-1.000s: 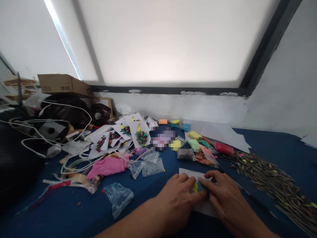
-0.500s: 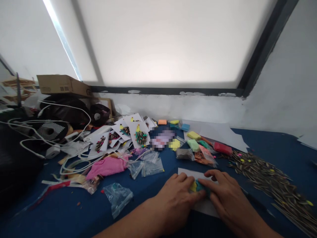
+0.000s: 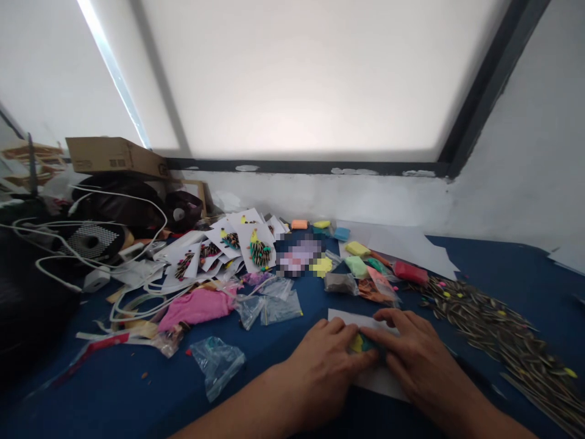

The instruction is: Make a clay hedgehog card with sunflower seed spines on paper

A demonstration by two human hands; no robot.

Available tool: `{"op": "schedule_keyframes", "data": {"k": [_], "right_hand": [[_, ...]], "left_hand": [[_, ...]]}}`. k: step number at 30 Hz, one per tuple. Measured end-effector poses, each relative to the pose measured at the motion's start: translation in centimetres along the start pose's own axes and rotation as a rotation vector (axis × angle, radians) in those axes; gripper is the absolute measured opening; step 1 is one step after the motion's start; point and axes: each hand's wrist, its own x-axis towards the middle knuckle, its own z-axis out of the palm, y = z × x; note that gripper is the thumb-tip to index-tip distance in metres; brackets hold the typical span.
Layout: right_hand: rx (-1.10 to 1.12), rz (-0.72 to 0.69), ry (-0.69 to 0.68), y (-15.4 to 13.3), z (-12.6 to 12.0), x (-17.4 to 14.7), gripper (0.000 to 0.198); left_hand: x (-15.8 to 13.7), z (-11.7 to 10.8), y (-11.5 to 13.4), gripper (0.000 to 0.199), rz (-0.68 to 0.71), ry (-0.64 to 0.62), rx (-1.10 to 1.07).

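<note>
Bare-armed at work: L grip (image 3: 325, 364) and R grip (image 3: 419, 352), both bare, w/ slim, jointed fingers (image 3: 381, 337); L forearm (image 3: 242, 407), unsleeved, narrows twd. the wrist (image 3: 292, 383); R forearm (image 3: 484, 416) likewise.

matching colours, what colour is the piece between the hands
The piece shows yellow and blue-green, best in the head view.

Seeds (image 3: 496, 329) spread right of the paper sheet (image 3: 382, 382), packets (image 3: 356, 267) lying behind it. Picture cards (image 3: 260, 251) (one overlapping another) sit back left.
</note>
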Motion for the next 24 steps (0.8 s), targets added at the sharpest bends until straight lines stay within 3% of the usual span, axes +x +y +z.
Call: {"op": "schedule_keyframes", "data": {"k": [9, 24], "right_hand": [[0.012, -0.007, -0.022, 0.02, -0.04, 0.27, 0.053], [-0.021, -0.082, 0.103, 0.65, -0.62, -0.51, 0.046]], "left_hand": [[0.01, 0.22, -0.04, 0.038, 0.011, 0.04, -0.014], [-0.08, -0.76, -0.02, 0.038, 0.024, 0.048, -0.007]]}}
